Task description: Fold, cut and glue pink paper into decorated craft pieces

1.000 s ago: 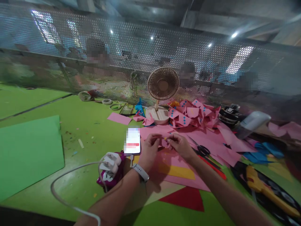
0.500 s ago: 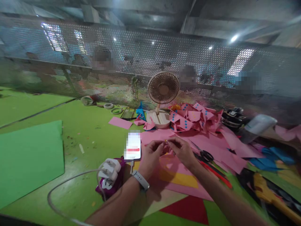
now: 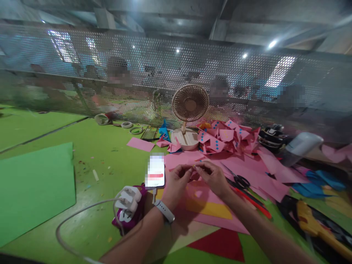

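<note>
Both my hands meet over a spread of pink paper sheets (image 3: 209,190) on a green table (image 3: 110,154). My left hand (image 3: 176,183), with a white wristband on the wrist, is curled with thumb and fingers pinched. My right hand (image 3: 213,178) is pinched too, fingertips touching the left hand's. Between them is a tiny piece, too small to name. A phone (image 3: 155,171) with a lit screen lies just left of my left hand.
A small desk fan (image 3: 189,110) stands behind, beside a pile of folded pink paper shapes (image 3: 228,137). Scissors (image 3: 239,179) lie right of my hands, a yellow glue gun (image 3: 316,227) farther right. A charger with a white cable (image 3: 128,198), a green sheet (image 3: 33,183), tape rolls (image 3: 101,118) and a perforated screen (image 3: 165,73) are around.
My hands have risen slightly and closed together, fingertips now touching. The view shifted a little; nothing on the table moved.
</note>
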`<state>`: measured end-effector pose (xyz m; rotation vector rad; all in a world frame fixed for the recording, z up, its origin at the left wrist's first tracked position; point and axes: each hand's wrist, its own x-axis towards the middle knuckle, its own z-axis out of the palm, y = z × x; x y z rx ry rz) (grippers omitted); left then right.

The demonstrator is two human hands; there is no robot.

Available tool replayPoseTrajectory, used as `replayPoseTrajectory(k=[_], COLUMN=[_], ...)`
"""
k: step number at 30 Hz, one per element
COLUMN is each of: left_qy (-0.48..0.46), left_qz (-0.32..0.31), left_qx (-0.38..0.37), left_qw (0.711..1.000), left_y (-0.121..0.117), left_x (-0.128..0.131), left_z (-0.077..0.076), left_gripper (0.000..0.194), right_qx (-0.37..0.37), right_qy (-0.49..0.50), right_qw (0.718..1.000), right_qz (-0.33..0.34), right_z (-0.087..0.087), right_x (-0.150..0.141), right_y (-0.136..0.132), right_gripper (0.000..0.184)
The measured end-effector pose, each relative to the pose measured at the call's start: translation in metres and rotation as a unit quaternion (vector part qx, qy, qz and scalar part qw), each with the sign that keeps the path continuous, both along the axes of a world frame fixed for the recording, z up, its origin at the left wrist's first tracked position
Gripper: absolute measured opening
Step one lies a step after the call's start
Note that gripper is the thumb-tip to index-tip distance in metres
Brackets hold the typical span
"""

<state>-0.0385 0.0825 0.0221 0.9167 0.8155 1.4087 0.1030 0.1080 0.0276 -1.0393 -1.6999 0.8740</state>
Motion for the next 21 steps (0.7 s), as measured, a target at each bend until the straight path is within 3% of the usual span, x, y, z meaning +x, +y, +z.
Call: replayPoseTrajectory(k=[6, 13, 21], left_qy=[0.007, 0.006, 0.016], left_qz=[-0.006, -0.019, 0.003], left_qx=[-0.001, 0.008, -0.004], left_qw=[1.000, 1.000, 1.000], left_y=[-0.0008, 0.0010, -0.0002], left_x=[0.0010, 0.0006, 0.0004], left_z=[0.0008, -0.0019, 0.0023], left_gripper=[0.024, 0.023, 0.024], right_qx=[-0.018, 0.038, 0.036], right_qy=[0.009, -0.035, -0.034], right_qw=[1.000, 0.999, 0.999], right_qz=[0.008, -0.006, -0.007], right_z=[0.0004, 0.0016, 0.0042], right_x=[0.0000, 0.0009, 0.0008], right_y=[-0.0001, -0.0001, -0.0035], right_gripper=[0.016, 0.016, 0.019])
